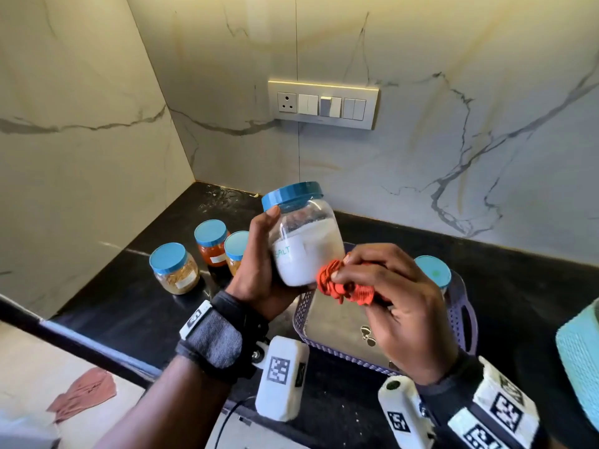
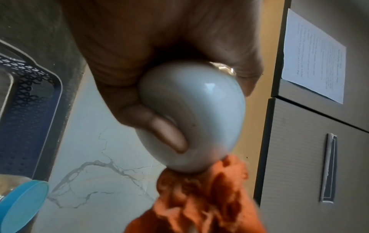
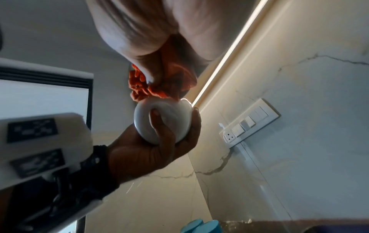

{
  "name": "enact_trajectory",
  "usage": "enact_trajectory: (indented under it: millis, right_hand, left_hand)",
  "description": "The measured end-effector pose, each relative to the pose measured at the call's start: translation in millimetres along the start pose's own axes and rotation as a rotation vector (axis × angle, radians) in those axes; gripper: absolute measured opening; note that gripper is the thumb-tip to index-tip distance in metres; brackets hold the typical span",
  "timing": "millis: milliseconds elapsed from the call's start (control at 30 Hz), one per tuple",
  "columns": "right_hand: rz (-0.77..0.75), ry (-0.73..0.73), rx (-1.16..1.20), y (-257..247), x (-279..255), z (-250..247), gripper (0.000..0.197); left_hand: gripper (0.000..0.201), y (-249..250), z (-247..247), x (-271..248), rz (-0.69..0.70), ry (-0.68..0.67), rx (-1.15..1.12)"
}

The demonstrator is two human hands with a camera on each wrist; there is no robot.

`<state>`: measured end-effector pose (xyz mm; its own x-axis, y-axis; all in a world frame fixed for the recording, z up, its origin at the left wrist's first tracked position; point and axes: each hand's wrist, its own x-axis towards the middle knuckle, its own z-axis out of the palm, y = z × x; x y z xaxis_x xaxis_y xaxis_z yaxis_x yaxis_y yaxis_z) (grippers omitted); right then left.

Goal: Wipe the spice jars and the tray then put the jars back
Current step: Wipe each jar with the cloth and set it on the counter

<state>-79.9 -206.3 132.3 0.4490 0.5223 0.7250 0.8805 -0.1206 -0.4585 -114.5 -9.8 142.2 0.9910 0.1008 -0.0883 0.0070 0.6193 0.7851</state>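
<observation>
Fingers: left hand (image 1: 259,273) grasps the clear plastic salt jar with blue lid (image 1: 304,234); right hand (image 1: 398,303) clenches a crumpled orange cloth (image 1: 340,283) against its base.
Position: held above the purple perforated tray (image 1: 466,322), left of centre.
Progress: three blue-lidded spice jars (image 1: 175,267) wait far left on the black table (image 1: 129,306); one jar (image 1: 432,270) sits in the tray.
Left: tray wiping, returning jars, judging by this.
</observation>
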Motion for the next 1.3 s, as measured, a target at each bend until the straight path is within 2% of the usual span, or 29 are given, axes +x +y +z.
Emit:
enact_trajectory:
  millis: [133, 200, 267, 433, 533, 600, 667, 767, 900, 967, 1033, 1167, 1300]
  right_hand:
    - [-0.053, 0.066, -0.020, -1, 8, -5, 0.038]
    - [0.005, 0.137, 0.023, 6, 24, -9, 0.036]
    - [0.083, 0.177, 0.096, 19, 40, -11, 0.037]
    - [0.185, 0.143, 0.181, 18, 36, -12, 0.039]
    - [0.119, 0.101, 0.125, 5, 22, -15, 0.033]
    - [0.074, 0.087, 0.034, 3, 20, -15, 0.034]
    - [0.035, 0.079, -0.059, 3, 18, -12, 0.037]
    - [-0.010, 0.028, -0.134, 1, 12, -5, 0.033]
    - [-0.080, -0.048, -0.234, -6, 2, -5, 0.029]
    - [-0.106, -0.030, -0.237, -9, 6, -10, 0.030]
    - [-0.032, 0.038, -0.186, -5, 19, -16, 0.035]
    - [0.177, 0.159, 0.079, 12, 41, -23, 0.035]
    - [0.107, 0.086, 0.046, 3, 24, -26, 0.034]
  left_hand:
    - [0.068, -4, 1, 0, -0.007, -0.034, 0.016]
    - [0.058, -8, 3, 1, -0.010, -0.037, 0.032]
    - [0.059, -13, 3, 1, -0.020, -0.055, 0.043]
    - [0.080, -11, 5, 3, 0.001, -0.101, 0.039]
    - [0.078, -9, 2, 4, -0.034, -0.111, -0.015]
    - [0.070, -10, 0, 4, -0.035, -0.123, -0.056]
    - [0.065, -12, 1, 4, -0.054, -0.080, -0.089]
    - [0.070, -16, 3, 3, -0.045, -0.033, -0.047]
    - [0.073, -23, 1, 0, 0.031, -0.150, 0.127]
    - [0.079, -23, 5, 0, 0.030, -0.167, 0.141]
    - [0.074, -24, 11, 1, 0.035, -0.155, 0.113]
    - [0.061, -25, 17, 3, 0.051, -0.139, 0.149]
    - [0.064, -20, 21, 7, 0.032, -0.132, 0.078]
